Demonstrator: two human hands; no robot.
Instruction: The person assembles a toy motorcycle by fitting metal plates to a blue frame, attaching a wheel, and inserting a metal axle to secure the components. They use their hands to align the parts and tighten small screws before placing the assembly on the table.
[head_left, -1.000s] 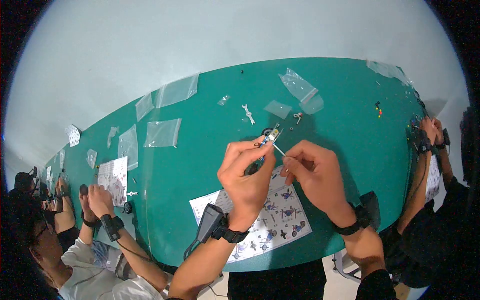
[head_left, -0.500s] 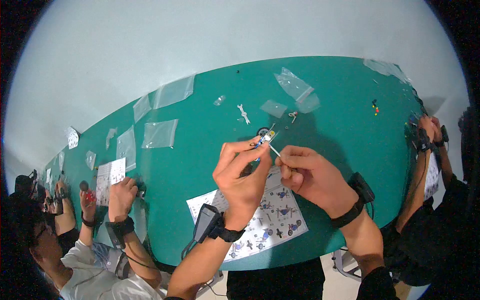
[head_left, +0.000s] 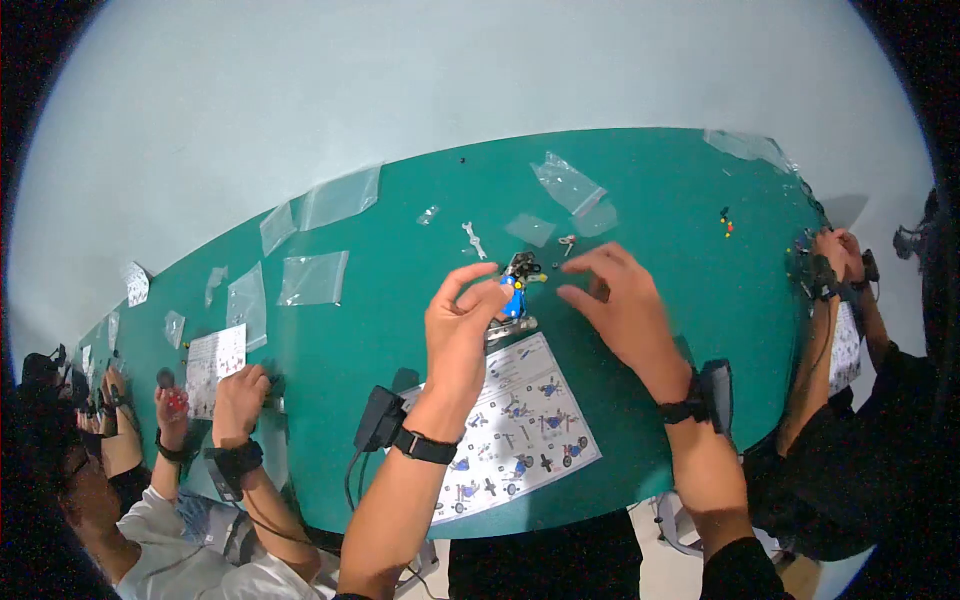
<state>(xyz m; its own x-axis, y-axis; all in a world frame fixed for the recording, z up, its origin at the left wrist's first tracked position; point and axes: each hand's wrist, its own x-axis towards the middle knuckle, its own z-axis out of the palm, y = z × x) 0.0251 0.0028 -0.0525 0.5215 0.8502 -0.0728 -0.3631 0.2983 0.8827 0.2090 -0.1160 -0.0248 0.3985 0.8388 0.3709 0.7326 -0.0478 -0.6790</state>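
My left hand has its thumb and fingers around a small model vehicle with a blue body, a yellow spot and black parts at its top. A grey metal-looking piece shows at its lower end, and the palm hides part of the model. To the right, my right hand is raised over the table, thumb and fingers apart with nothing between them. Its fingertips are near some small loose parts. Below both hands lies a printed instruction sheet with pictures of a blue vehicle.
A small white wrench lies beyond my left hand. Clear plastic bags are scattered along the far side and left of the green table. Colourful bits sit at right. People work on both sides, one person's hand on the left.
My right hand has come away from the model and opened; the thin white rod it held no longer shows there. My left hand has turned the model, showing its blue side.
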